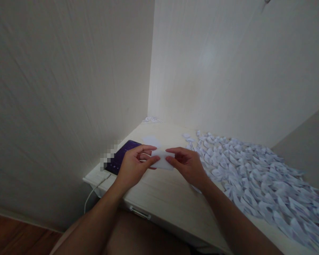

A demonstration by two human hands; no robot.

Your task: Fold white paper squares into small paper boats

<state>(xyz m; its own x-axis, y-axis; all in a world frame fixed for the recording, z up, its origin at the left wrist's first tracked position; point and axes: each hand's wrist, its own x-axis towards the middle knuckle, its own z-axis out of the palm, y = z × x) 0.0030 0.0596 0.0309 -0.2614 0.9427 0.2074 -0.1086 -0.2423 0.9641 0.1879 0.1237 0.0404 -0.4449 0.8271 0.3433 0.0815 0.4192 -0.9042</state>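
A small white piece of paper [163, 161] is held up over the desk between my two hands. My left hand [135, 163] pinches its left end between thumb and fingers. At the right end, my right hand [186, 163] grips it the same way. Whether the paper is folded or has several layers, I cannot tell. Just behind the hands lies a flat white sheet [150, 140]. Many folded white paper pieces [250, 173] spread over the desk to the right of my right hand.
A tablet [126, 154] with a purple screen lies left of my left hand, and a white cable [91, 193] hangs off the edge. Thin paper scraps [152, 119] sit in the far corner. Walls border the desk [162, 202], which has a drawer handle [140, 212] in front.
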